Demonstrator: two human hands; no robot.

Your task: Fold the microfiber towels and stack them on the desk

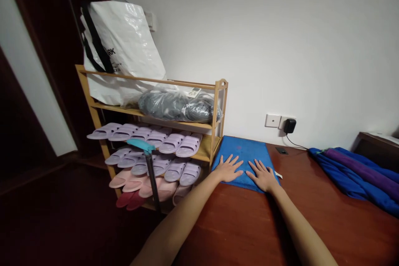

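Note:
A flat, neatly rectangular piece of folded blue cloth (245,147) lies on the reddish-brown wooden tabletop (237,224), its far edge near the wall. Both palms rest on its near half, fingers spread. My left hand (229,169) covers the near left part, and my right hand (262,176) covers the near right part, a small gap apart. From under the cloth's right edge a small white strip (278,175) sticks out. Farther right on the table is a loose heap of blue fabric (346,174) with a purple piece (363,168) along it.
Left of the table stands a wooden shoe rack (215,133) with several lilac slippers (188,145) and pink ones (149,185). On top are a large white bag (127,37) and a plastic-wrapped grey bundle (181,106). A blue-topped handle (141,145) leans before it. A black adapter (289,125) is plugged into the wall.

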